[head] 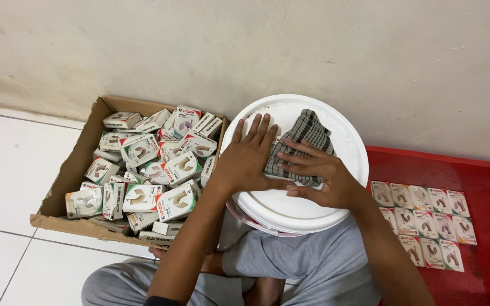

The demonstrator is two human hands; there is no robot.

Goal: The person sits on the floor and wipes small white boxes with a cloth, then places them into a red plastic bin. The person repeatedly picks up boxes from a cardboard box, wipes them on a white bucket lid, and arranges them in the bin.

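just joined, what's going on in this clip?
A person sits on the floor with a round white plastic bucket lid at their lap. The right hand presses a checked grey cloth onto it; the left hand lies flat beside it. A cardboard box of small white cartons sits at left, flat packets on a red tray at right.
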